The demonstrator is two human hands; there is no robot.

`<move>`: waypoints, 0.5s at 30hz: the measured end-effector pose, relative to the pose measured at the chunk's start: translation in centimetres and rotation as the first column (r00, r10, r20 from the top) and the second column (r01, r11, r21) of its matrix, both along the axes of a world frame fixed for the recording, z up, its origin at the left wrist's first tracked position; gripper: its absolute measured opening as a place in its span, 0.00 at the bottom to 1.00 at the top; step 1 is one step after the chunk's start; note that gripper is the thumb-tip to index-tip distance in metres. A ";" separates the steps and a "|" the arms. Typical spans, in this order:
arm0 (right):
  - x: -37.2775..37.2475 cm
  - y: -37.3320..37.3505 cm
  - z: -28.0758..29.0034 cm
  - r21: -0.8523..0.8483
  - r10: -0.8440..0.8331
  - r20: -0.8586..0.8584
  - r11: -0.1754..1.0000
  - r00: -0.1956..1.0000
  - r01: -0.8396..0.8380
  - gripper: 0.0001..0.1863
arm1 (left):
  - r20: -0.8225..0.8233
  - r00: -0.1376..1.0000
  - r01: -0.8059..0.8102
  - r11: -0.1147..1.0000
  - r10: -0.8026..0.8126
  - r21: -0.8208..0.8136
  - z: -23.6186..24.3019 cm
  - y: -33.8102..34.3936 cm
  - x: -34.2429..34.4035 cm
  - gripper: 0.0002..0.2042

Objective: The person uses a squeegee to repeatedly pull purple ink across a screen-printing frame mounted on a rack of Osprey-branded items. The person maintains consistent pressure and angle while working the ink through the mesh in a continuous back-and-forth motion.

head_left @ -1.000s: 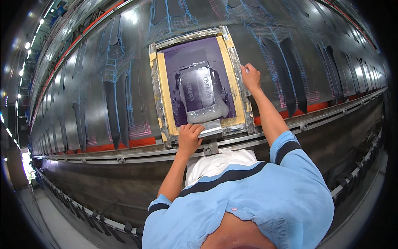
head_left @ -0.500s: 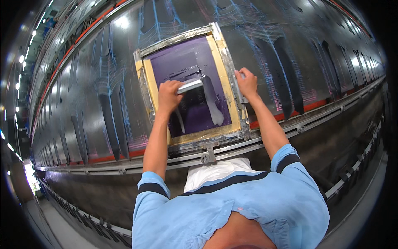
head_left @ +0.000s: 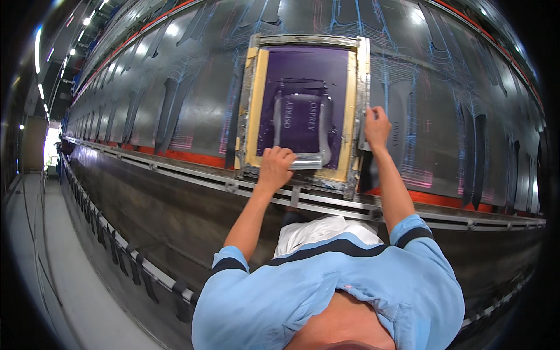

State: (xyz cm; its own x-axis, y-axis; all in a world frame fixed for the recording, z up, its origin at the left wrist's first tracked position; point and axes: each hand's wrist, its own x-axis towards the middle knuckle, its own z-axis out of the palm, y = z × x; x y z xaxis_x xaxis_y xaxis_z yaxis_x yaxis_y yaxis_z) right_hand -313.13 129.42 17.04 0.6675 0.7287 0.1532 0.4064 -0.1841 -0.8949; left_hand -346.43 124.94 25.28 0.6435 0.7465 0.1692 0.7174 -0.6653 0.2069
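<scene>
Nearest, a blue shirt point(head_left: 326, 291) with a black band is worn, and above its hem a white cloth point(head_left: 326, 231) is bunched at the waist. Beyond the cloth, a metal rail point(head_left: 437, 220) is run along the near edge of a dark table point(head_left: 204, 116). Just past the rail, a squeegee point(head_left: 305, 161) is held by its left end in the left hand point(head_left: 277, 167), whose fingers are set close together and curled over it; how the thumb is placed cannot be told. The squeegee is laid crosswise near the bottom of a purple screen point(head_left: 306, 64), inside a worn frame point(head_left: 363, 70) that is set on the table and edged within by yellow tape point(head_left: 351, 81). Farther up the screen, wet ink point(head_left: 326, 131) is spread in a glossy patch, with pale lettering shown in two upright rows. The right hand point(head_left: 377, 126) is placed against the frame's right side, its fingers bent inward; whether the edge is pinched by them cannot be told. On the table to both sides, long black pieces point(head_left: 469, 151) are laid among blue lines point(head_left: 411, 99) and pink marks point(head_left: 419, 177), and a red strip point(head_left: 201, 158) is seen along the near edge. Far off at upper left, lit lamps point(head_left: 38, 49) are lined up.
</scene>
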 end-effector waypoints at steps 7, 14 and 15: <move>-0.2 -0.5 0.0 -0.028 0.023 -0.164 0.999 0.986 -0.028 0.15 | -0.144 0.986 0.075 0.997 -0.077 -0.022 1.0 0.8 -0.3 0.18; 0.7 -0.2 0.2 -0.092 -0.041 -0.038 0.995 0.998 0.038 0.18 | -0.115 0.912 0.398 0.917 -0.394 0.012 3.8 7.2 0.6 0.15; 0.6 -0.3 0.5 -0.138 -0.037 -0.050 0.990 0.998 0.030 0.17 | -0.122 0.877 0.467 0.884 -0.464 -0.010 3.8 8.2 1.2 0.15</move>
State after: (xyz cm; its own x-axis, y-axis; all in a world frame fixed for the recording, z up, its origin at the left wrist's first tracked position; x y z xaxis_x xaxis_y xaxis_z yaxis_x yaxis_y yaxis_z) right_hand -312.48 129.11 17.53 0.6966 0.7172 0.0178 0.3510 -0.3191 -0.8803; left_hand -345.20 133.09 29.13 0.9319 0.3534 0.0821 0.3422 -0.9313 0.1248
